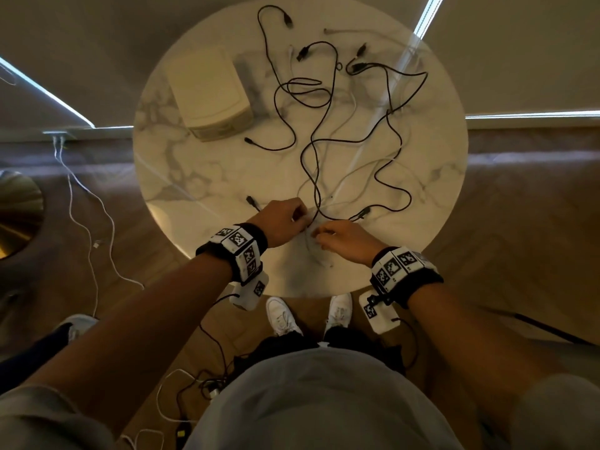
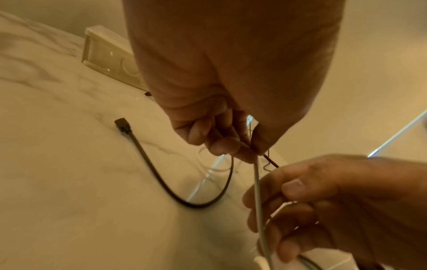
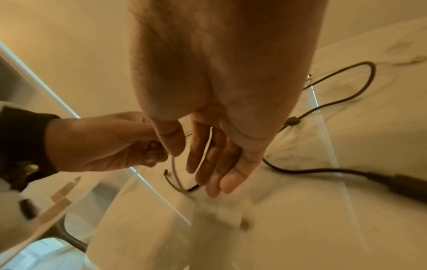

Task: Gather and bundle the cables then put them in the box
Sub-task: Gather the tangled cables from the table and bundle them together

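Note:
Several black cables [image 1: 313, 157] and thin white cables [image 1: 352, 105] lie tangled across a round marble table [image 1: 181, 170]. A cream box [image 1: 211, 92], lid shut, stands at the back left. Near the front edge my left hand [image 1: 300, 219] pinches a white cable [image 2: 257, 191] together with a black cable [image 2: 161, 182] whose plug lies on the marble. My right hand [image 1: 321, 237] is just beside it, with its fingers [image 2: 254, 204] loosely curled round the same white cable lower down. The cable's white plug end [image 2: 259, 260] hangs below that hand.
A black plug [image 3: 404, 182] and its lead lie to the right of my hands. White charger leads [image 1: 87, 203] trail over the wooden floor at the left, beside a brass object [image 1: 16, 216]. My white shoes [image 1: 282, 316] stand under the table's near edge.

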`<state>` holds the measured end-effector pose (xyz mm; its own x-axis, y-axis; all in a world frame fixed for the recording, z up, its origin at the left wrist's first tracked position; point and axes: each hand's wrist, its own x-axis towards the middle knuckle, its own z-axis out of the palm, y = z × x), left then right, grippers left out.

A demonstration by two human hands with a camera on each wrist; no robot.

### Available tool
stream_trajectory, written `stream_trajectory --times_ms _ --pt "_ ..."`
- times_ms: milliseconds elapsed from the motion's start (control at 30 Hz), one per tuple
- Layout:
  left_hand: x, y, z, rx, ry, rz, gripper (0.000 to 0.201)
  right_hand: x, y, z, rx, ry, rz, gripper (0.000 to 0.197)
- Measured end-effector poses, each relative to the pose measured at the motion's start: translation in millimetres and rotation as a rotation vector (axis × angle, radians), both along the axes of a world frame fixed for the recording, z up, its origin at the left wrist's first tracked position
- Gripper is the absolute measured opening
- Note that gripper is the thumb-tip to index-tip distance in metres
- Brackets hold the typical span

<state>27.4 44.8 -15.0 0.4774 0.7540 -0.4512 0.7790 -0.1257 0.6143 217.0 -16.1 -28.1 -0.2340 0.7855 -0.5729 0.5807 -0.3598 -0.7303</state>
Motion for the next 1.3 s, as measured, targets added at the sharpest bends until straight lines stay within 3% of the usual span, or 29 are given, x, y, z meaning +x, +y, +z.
stream_trajectory --times_ms 133,267,367,467,567,833,1000,1200,1300 --pt "-3.9 0.8 15.0 0.008 -0.097 0.059 0.027 -12.9 -9.4 7.7 -0.063 0.242 -0.157 0.02" --pt "-5.1 0.7 22.2 -0.028 -0.126 0.057 0.026 -16.1 -17.0 14.1 -0.059 0.36 -0.228 0.015" --pt "-12.0 -7.8 20.6 -0.086 -0.148 0.104 0.027 -12.5 -18.3 21.5 -0.146 0.551 -0.403 0.01" --pt "-17.7 -25.9 18.6 -0.128 -0.101 0.03 0.028 -8.9 -16.7 29.8 -0.179 0.745 -0.604 0.012" --pt "-16.3 -44.5 19.1 -0.144 -0.063 -0.086 0.031 -12.7 -12.5 33.1 -0.181 0.857 -0.695 0.011" --pt "-12.5 -61.7 18.1 -0.114 -0.151 -0.052 0.034 -22.6 0.7 46.7 -0.249 1.096 -0.89 0.013" --pt "-16.1 -66.8 17.7 -0.078 -0.136 -0.082 0.035 -21.7 4.2 52.2 -0.361 1.063 -1.006 0.019" --pt "-20.1 -69.5 9.9 0.012 -0.049 -0.149 0.038 -31.5 -5.1 52.0 -0.404 0.973 -0.827 0.029" --pt "-29.7 -64.0 6.5 0.009 -0.029 -0.205 0.041 -30.8 -8.3 51.4 -0.316 0.907 -0.768 0.029"
